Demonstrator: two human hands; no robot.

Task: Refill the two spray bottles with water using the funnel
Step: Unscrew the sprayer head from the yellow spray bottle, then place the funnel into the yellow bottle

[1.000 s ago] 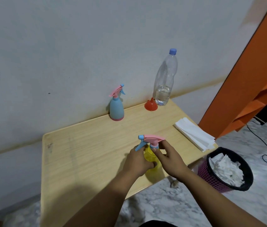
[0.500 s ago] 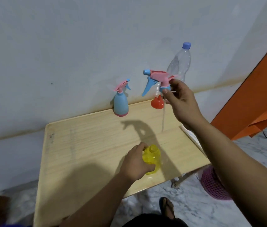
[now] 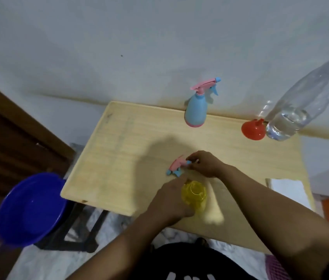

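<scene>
The step in hand is opening the first bottle. The left hand point(image 3: 169, 201) grips the round yellow translucent plastic spray bottle point(image 3: 195, 196), which stands open-mouthed near the 6 o'clock edge of the pale wooden table point(image 3: 119, 158). The right hand point(image 3: 205, 163) pinches the pink-and-blue trigger spray head point(image 3: 176, 165) against the tabletop at 12 o'clock from it. Next, that hand should let go and fetch the red plastic funnel point(image 3: 253, 131), at 2 o'clock beside the clear plastic water bottle point(image 3: 289, 122). The capped blue spray bottle point(image 3: 196, 110) waits at 12 o'clock. Half a second ago the head was held high in the air; now it lies down.
</scene>
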